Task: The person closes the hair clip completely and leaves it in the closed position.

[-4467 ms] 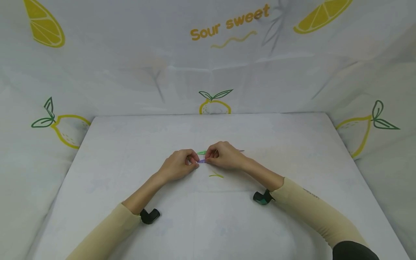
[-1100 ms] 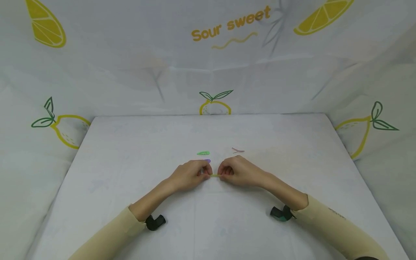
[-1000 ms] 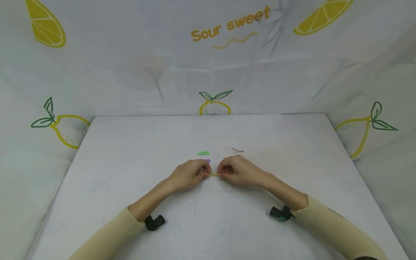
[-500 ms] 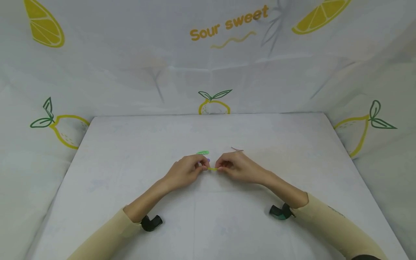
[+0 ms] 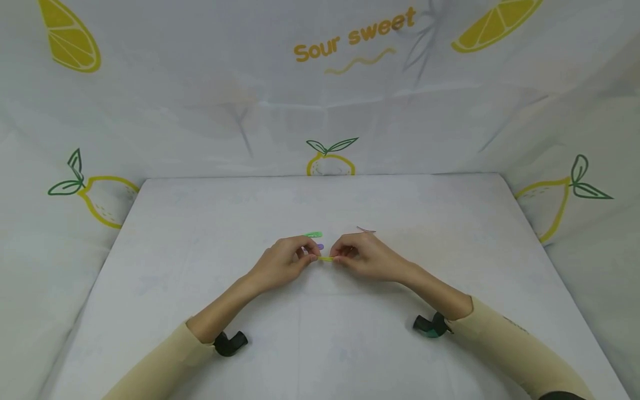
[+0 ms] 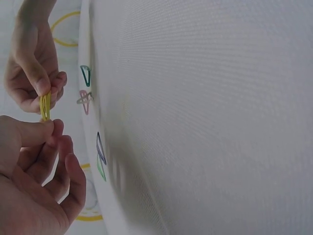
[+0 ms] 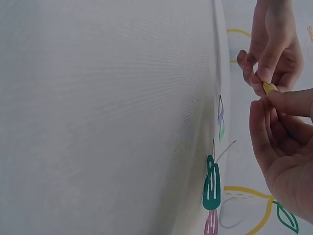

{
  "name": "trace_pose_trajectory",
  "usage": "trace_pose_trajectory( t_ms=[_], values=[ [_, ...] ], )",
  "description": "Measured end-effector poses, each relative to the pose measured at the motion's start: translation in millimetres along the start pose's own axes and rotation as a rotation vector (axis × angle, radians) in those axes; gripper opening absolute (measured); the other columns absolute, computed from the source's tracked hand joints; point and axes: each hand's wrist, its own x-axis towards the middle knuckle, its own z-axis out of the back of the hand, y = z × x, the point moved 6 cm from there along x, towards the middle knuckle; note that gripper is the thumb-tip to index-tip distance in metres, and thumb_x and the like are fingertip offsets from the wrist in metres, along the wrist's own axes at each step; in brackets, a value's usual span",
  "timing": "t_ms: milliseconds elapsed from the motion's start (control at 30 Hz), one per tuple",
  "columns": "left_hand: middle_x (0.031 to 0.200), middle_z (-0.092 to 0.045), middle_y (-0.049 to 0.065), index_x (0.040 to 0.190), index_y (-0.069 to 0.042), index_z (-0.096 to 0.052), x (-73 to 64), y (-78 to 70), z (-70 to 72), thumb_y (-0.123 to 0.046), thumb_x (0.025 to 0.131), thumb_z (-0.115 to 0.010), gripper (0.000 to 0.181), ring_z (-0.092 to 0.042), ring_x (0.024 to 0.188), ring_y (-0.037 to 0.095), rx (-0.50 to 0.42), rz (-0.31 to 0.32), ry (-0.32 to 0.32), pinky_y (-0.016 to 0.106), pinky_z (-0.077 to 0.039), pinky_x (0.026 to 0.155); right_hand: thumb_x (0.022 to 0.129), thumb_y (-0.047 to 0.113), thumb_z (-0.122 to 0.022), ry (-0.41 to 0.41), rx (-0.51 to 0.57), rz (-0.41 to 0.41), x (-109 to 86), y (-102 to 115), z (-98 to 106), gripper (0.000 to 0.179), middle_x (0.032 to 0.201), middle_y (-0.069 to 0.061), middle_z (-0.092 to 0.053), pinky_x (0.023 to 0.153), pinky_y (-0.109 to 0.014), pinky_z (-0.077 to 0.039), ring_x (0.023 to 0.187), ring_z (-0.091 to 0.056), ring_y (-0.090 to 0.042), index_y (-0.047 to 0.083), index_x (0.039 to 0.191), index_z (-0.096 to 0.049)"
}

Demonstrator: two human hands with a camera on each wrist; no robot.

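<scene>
A yellow snap hair clip (image 5: 326, 259) spans the small gap between the two hands, raised off the table. My left hand (image 5: 282, 262) pinches one end between thumb and forefinger; its other fingers are loosely bent in the left wrist view. The other end is pinched by the right hand (image 5: 372, 258). Fingertips cover both ends, so whether the clip is snapped flat cannot be told. Just beyond lie a purple hair clip (image 5: 320, 246), partly behind the left fingers, and a light green one (image 5: 314, 234).
Past the right hand lies a thin reddish-brown clip (image 5: 366, 229). The right wrist view shows a dark green clip (image 7: 212, 183) and a pink clip (image 7: 211, 223) on the white-covered table (image 5: 320, 344). A lemon-print cloth (image 5: 200, 111) walls the back and sides.
Earlier both hands held the purple clip while the splayed yellow clip lay nearer. They then released the purple one, pinched the yellow clip and lifted it slightly up and away.
</scene>
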Motion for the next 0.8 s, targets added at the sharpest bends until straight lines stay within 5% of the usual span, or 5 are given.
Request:
trace_pose_trajectory(
  t_ms=[267, 400, 800],
  values=[
    [0.103, -0.080, -0.003, 0.108, -0.015, -0.077, -0.1, -1.6, 1.4, -0.011, 0.102, -0.074, 0.008, -0.067, 0.085, 0.008, -0.007, -0.025, -0.016, 0.023, -0.051, 0.071, 0.099, 0.006, -0.078, -0.011, 0.000, -0.018, 1.1, -2.0, -0.8, 0.008, 0.096, 0.004, -0.079, 0.088, -0.033, -0.061, 0.088, -0.070, -0.005, 0.011, 0.105, -0.079],
    [0.104, -0.081, -0.002, 0.107, -0.014, -0.077, -0.4, -2.8, 1.9, -0.010, 0.101, -0.074, 0.008, -0.067, 0.085, 0.009, -0.016, -0.034, -0.021, 0.023, -0.050, 0.069, 0.098, 0.007, -0.078, -0.021, -0.014, -0.021, 0.9, -1.6, -0.1, 0.008, 0.094, 0.006, -0.078, 0.101, -0.041, -0.053, 0.088, -0.071, -0.003, 0.012, 0.104, -0.079],
    [0.101, -0.081, -0.005, 0.102, -0.018, -0.078, 0.1, -1.1, 2.4, -0.010, 0.098, -0.077, 0.009, -0.067, 0.083, 0.008, 0.004, -0.028, -0.043, 0.023, -0.050, 0.068, 0.097, 0.004, -0.076, -0.039, 0.025, -0.032, 1.5, -2.6, 1.4, 0.009, 0.093, 0.002, -0.078, 0.084, -0.027, -0.060, 0.085, -0.069, -0.006, 0.011, 0.102, -0.079]
  ],
)
